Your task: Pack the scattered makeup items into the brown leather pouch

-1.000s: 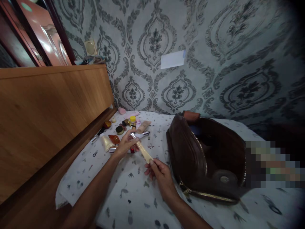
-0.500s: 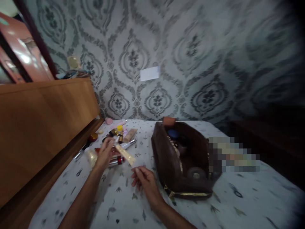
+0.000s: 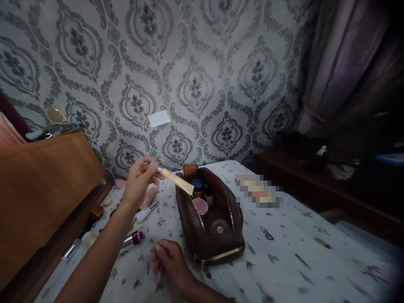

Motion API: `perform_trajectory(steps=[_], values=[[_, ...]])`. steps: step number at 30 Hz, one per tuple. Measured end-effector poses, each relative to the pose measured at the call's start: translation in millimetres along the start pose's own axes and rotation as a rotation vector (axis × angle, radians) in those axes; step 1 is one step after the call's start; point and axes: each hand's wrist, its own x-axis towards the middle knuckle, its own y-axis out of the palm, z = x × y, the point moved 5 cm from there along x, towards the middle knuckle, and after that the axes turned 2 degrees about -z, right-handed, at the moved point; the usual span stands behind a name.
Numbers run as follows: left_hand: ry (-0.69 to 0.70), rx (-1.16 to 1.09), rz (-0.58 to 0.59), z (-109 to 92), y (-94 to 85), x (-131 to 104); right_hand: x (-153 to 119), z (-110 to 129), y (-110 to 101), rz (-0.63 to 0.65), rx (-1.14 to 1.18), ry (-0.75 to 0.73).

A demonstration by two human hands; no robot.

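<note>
My left hand (image 3: pixel 141 179) pinches a cream-coloured squeeze tube (image 3: pixel 178 181) at its cap end. The tube's flat end points to the right, over the left rim of an unzipped brown toiletry bag (image 3: pixel 184 223). Inside the bag lie a blue-lidded container (image 3: pixel 198 184) and a round pink item (image 3: pixel 200 205), with darker things I cannot make out. My right hand (image 3: pixel 170 259) rests low, left of the bag's front corner, fingers loosely bent and apart, holding nothing. Near my left forearm lies a silver tube with a red end (image 3: pixel 134 238).
More cosmetics lie on the left, among them a white tube (image 3: pixel 147 212), an amber jar (image 3: pixel 97 212) and a silver-capped bottle (image 3: pixel 72 249). A wooden panel (image 3: pixel 47 181) borders the patterned sheet (image 3: pixel 284 252). A blurred-out item (image 3: pixel 259 190) lies right of the bag.
My left hand has lifted the tube up and rightward from among the cosmetics to the bag's opening. My view has turned right. My right hand stays low beside the bag.
</note>
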Motion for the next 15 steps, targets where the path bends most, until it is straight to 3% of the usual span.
perform_trajectory(steps=[4, 7, 10, 15], values=[[-0.095, 0.059, 0.209, 9, 57.4, 18, 2, -2, 0, 0.002, -0.018, 0.008], [-0.171, 0.091, 0.3, 23, 87.6, 25, 0, 1, -1, 0.003, -0.031, 0.002], [-0.24, 0.115, 0.338, 37, 106.2, 30, -3, 3, -1, 0.007, -0.029, 0.008], [-0.271, 0.109, 0.335, 58, 121.7, 37, -3, 3, 0, 0.012, -0.045, 0.017]])
